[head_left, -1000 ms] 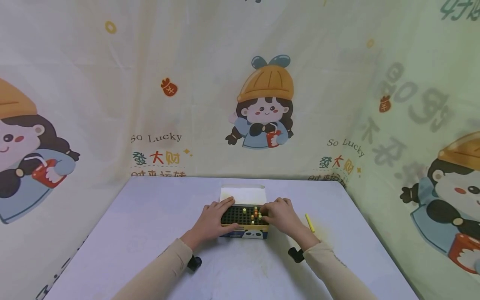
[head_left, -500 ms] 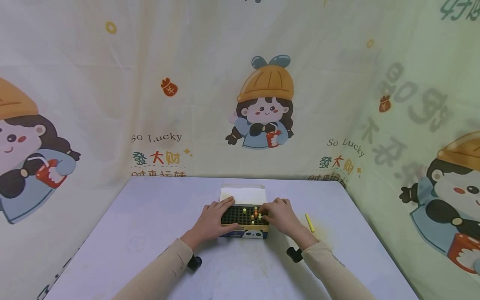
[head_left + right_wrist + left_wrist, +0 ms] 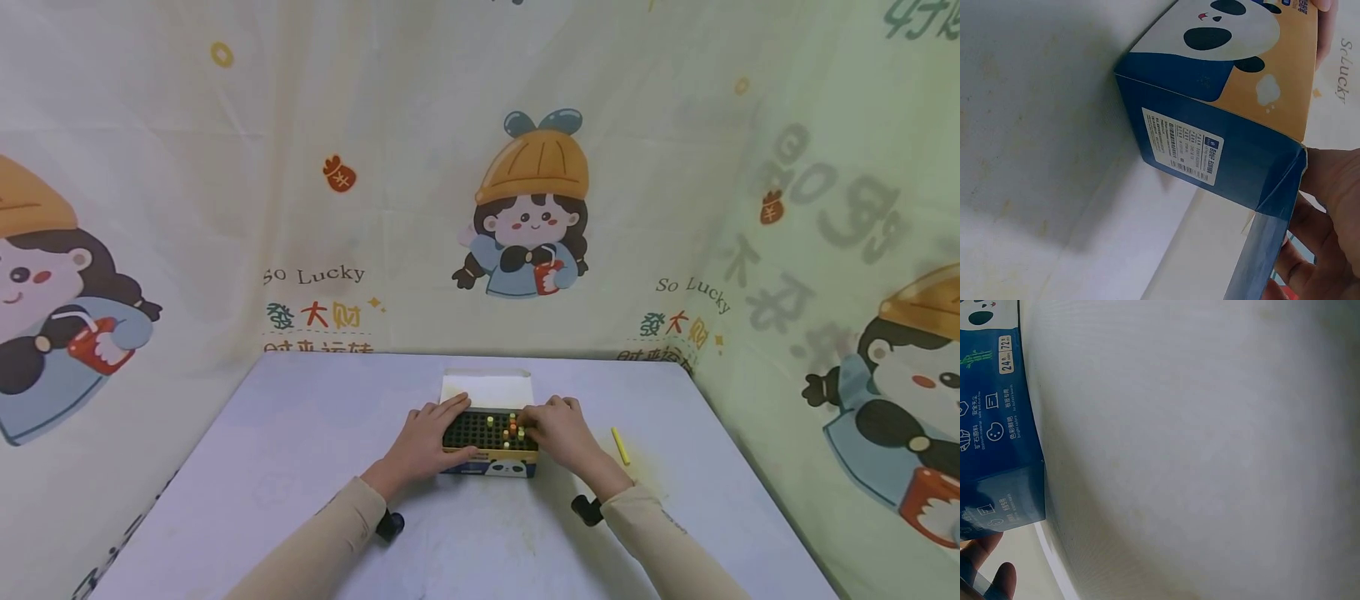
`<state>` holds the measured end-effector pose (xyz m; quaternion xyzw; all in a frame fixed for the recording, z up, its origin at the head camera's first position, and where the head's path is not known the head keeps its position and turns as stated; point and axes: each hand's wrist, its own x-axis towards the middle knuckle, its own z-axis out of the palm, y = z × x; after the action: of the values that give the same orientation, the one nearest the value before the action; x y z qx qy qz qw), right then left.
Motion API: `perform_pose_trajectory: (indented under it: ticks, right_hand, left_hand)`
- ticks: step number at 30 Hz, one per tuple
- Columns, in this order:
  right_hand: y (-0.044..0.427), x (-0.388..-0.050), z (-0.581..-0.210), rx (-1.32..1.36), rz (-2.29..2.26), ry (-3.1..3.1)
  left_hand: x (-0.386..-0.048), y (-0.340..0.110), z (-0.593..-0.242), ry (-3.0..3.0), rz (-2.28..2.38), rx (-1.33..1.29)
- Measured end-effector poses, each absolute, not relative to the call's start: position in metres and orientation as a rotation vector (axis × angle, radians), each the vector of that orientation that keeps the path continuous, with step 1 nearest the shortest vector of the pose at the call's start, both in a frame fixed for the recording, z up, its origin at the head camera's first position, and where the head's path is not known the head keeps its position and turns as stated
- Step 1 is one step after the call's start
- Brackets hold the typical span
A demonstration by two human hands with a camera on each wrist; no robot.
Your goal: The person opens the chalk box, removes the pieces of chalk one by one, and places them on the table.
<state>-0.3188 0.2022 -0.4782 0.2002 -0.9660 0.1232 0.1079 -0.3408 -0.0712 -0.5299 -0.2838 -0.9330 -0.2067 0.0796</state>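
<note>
A chalk box (image 3: 491, 465), blue and yellow with a panda print, stands on the table with its white lid (image 3: 487, 390) raised at the back. Several yellow and orange chalk sticks (image 3: 513, 430) poke up from its black perforated holder (image 3: 471, 428), mostly on the right side. My left hand (image 3: 423, 437) holds the box's left end, thumb along the front edge and fingers towards the back corner. At the right end, my right hand (image 3: 562, 432) has bent fingers over the holder's edge. The right wrist view shows its thumb at the box corner; whatever is between the fingertips is hidden.
A single yellow chalk stick (image 3: 620, 447) lies on the white table (image 3: 480, 542) to the right of the box. Behind and beside the table hangs a printed cloth (image 3: 420, 208). Dark wrist devices (image 3: 587, 509) sit beneath both forearms.
The right hand and wrist have shifted very slightly left at the box's right end. The left hand, the box and the loose chalk stick stay where they were.
</note>
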Motion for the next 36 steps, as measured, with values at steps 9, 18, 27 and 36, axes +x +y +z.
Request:
perform_pose_trajectory:
  ticks: [9, 18, 27, 36]
  right_hand:
    - [0.2024, -0.3181, -0.4782, 0.584, 0.353, -2.844]
    - [0.2024, -0.3172, -0.4791, 0.579, 0.353, -2.846]
    - [0.2028, -0.3167, -0.4796, 0.574, 0.369, -2.836]
    - [0.2017, -0.3177, -0.4752, 0.489, 0.431, -2.899]
  left_hand:
    - [-0.3406, -0.0711, -0.5292, -2.787, -0.610, -0.848]
    - [-0.3405, -0.0714, -0.5289, -2.787, -0.602, -0.852]
    - [-0.3421, -0.0712, -0.5306, -2.760, -0.609, -0.862]
    - [-0.3404, -0.0713, -0.5278, -2.785, -0.621, -0.862]
